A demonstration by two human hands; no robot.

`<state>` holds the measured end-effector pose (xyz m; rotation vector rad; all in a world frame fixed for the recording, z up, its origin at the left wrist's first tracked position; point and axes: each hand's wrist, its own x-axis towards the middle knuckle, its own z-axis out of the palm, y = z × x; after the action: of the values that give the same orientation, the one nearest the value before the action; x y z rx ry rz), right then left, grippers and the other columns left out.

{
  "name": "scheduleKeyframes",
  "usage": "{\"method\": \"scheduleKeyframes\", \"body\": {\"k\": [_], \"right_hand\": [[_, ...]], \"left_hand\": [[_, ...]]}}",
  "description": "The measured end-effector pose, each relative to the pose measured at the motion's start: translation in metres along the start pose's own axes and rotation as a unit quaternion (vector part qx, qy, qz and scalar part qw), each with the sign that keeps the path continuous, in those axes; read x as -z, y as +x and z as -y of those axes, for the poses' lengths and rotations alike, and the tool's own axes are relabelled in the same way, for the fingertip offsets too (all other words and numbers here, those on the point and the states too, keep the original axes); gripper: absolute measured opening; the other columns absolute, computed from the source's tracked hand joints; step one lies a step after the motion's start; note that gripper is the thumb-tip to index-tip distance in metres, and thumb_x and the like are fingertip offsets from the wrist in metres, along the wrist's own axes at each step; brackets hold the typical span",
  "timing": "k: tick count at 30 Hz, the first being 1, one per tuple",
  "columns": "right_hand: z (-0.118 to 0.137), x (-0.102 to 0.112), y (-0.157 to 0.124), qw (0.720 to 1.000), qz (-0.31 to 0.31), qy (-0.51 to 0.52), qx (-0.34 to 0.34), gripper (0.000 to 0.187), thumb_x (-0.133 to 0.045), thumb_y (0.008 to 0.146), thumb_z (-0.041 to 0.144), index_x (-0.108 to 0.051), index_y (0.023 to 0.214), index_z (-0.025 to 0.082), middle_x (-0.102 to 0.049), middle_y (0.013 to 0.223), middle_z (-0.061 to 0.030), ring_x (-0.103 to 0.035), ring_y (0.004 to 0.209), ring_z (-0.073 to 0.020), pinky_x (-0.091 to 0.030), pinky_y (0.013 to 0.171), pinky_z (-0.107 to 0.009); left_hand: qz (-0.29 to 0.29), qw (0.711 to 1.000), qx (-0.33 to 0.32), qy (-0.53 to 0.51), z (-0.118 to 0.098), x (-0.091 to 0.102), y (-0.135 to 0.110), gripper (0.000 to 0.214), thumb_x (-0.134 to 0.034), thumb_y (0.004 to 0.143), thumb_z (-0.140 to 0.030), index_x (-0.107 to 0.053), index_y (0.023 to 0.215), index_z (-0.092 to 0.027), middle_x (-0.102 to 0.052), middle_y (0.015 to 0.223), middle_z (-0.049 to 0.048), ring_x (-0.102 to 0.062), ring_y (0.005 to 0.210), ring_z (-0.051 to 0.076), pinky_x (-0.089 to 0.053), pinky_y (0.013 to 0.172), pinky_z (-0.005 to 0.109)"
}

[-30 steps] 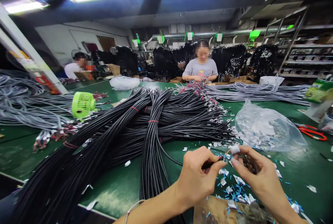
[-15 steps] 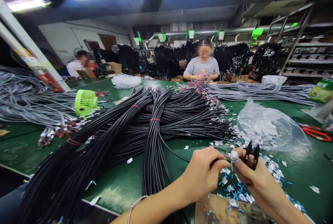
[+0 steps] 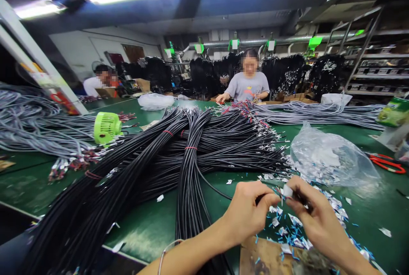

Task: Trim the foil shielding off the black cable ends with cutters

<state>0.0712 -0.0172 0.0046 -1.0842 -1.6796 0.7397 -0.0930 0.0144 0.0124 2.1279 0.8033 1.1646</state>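
Observation:
Over the front right of the green table, my left hand (image 3: 247, 209) pinches the stripped end of a black cable (image 3: 214, 189). Thin coloured wires (image 3: 278, 190) poke out past its fingertips. Close beside it, my right hand (image 3: 315, 211) is closed, its thumb and forefinger gripping a whitish foil wrap (image 3: 287, 191) at those wires. The black-tipped cutters seen in that palm earlier are hidden now. Scraps of foil and blue clippings (image 3: 292, 230) lie scattered beneath both hands.
Bundles of black cable (image 3: 191, 172) tied with red bands cover the middle. A clear plastic bag (image 3: 332, 155), red-handled scissors (image 3: 388, 163), a brown board (image 3: 255, 256), a green fan (image 3: 107, 128) and grey cables (image 3: 319, 113) surround them. A co-worker (image 3: 251, 79) sits opposite; another person is at far left.
My right hand has turned, taking the cutter tips out of sight, while the white wrap stays at the wire end. My left hand barely moved. The co-worker opposite has stretched an arm out sideways.

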Motion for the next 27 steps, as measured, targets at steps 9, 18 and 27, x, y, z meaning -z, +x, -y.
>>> {"method": "scheduleKeyframes", "body": {"k": [9,18,27], "right_hand": [[-0.003,0.01,0.004,0.974,-0.173,-0.146,0.032,0.011,-0.048,0.091,0.026,-0.047,0.081,0.022,-0.044,0.067,0.0027,-0.042,0.059,-0.0132,-0.035,0.053,-0.023],[0.007,0.001,0.0,0.989,-0.034,0.092,-0.108,0.03,-0.064,0.079,0.047,-0.054,0.08,0.019,-0.039,0.06,0.0044,-0.033,0.05,-0.0102,-0.028,0.045,-0.022],[-0.008,0.031,0.009,0.977,-0.21,-0.043,-0.016,0.019,-0.061,0.082,0.038,-0.055,0.081,0.02,-0.047,0.063,0.0025,-0.043,0.053,-0.0128,-0.036,0.047,-0.023]], "left_hand": [[0.003,0.999,0.029,-0.031,-0.005,0.003,-0.002,0.032,-0.049,0.085,-0.015,-0.061,0.055,-0.011,-0.052,0.049,-0.0011,-0.044,0.046,0.008,-0.03,0.048,0.02],[0.003,1.0,-0.006,-0.01,-0.004,0.003,-0.002,0.029,-0.049,0.085,-0.015,-0.064,0.061,-0.011,-0.06,0.056,0.0026,-0.05,0.053,0.011,-0.035,0.054,0.021],[-0.009,1.0,0.014,-0.007,-0.003,0.0,-0.001,0.024,-0.053,0.082,-0.016,-0.065,0.061,-0.011,-0.059,0.056,0.002,-0.045,0.051,0.01,-0.031,0.051,0.022]]}}
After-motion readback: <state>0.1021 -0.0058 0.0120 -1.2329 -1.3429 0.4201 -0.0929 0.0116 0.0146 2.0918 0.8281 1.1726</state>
